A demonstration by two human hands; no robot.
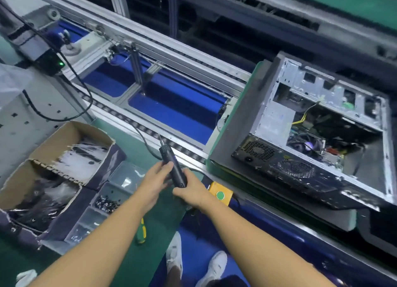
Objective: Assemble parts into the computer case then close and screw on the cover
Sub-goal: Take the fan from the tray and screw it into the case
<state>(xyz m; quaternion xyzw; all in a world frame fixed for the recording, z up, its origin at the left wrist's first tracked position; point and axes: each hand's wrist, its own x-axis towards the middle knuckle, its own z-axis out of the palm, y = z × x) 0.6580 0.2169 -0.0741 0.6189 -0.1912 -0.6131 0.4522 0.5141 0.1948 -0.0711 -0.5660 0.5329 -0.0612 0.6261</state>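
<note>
We curl our left hand (158, 179) and right hand (190, 192) round the black cylindrical electric screwdriver (174, 168), well apart from the open grey metal computer case (272, 119) on our right. Swinging across, we judge its grey cable (148, 146) could snag.

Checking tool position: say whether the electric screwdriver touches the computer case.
Apart. Head view: conveyor rail shows between the electric screwdriver and the computer case.

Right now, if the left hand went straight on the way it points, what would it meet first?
The electric screwdriver, which the left hand holds, with the right hand at its lower end. Past it, probably the conveyor rail, though depth is unclear.
</note>
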